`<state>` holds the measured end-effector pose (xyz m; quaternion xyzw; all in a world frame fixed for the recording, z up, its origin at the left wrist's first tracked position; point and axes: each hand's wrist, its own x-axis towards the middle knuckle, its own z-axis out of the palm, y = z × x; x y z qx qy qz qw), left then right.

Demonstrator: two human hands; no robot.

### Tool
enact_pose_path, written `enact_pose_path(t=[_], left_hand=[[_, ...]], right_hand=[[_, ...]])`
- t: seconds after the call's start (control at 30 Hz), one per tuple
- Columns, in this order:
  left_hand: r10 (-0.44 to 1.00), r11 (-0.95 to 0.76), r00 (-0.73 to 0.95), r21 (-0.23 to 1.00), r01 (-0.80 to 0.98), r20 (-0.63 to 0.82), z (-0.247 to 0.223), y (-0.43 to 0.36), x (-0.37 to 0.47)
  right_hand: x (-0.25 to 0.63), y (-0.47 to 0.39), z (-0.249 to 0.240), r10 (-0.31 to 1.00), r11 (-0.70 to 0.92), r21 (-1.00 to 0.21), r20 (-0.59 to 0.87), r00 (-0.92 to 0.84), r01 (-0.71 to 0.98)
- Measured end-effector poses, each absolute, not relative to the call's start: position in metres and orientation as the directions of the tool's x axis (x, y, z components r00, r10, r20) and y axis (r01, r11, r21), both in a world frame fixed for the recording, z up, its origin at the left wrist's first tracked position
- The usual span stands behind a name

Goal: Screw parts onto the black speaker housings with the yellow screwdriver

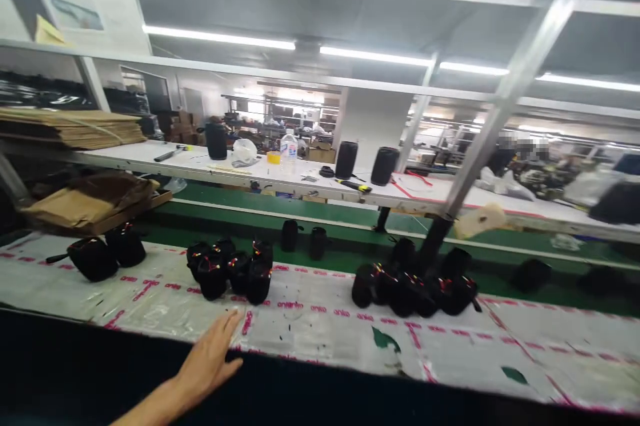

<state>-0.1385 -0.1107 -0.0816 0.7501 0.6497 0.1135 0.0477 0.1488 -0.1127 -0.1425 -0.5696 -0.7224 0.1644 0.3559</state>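
Note:
My left hand [207, 356] reaches in from the bottom left, fingers stretched out and thumb apart, holding nothing. It hovers at the front edge of the plastic-covered bench [315, 333], which has pink printed tape across it. Just beyond my fingertips stands a cluster of black cylindrical pieces [213, 279] with small red and yellow wire ends on top. They look like speaker bodies. Another group of black cylinders [400, 293] is on the right, and a pair of black cylinders [95, 259] sits on the left. My right hand is out of view.
Behind the bench runs a green conveyor belt [340, 219] carrying a few black cylinders. A white shelf [300, 173] above holds a bottle [289, 147], yellow tape [273, 157] and a cutter [354, 185]. A metal post [515, 86] slants at the right; cardboard [90, 203] lies left.

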Motion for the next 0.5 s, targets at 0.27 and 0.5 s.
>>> enact_pose_path(t=[0.27, 0.5], left_hand=[[0.99, -0.133, 0.136, -0.072, 0.988, 0.036, -0.06, 0.108, -0.225], [0.933, -0.358, 0.344, -0.182, 0.916, -0.104, -0.086, 0.15, -0.243]], right_hand=[[0.018, 0.036, -0.105, 0.899, 0.437, -0.515, 0.287, -0.332, 0.737], [-0.085, 0.124, -0.089, 0.948, 0.195, -0.396, -0.159, -0.276, 0.897]])
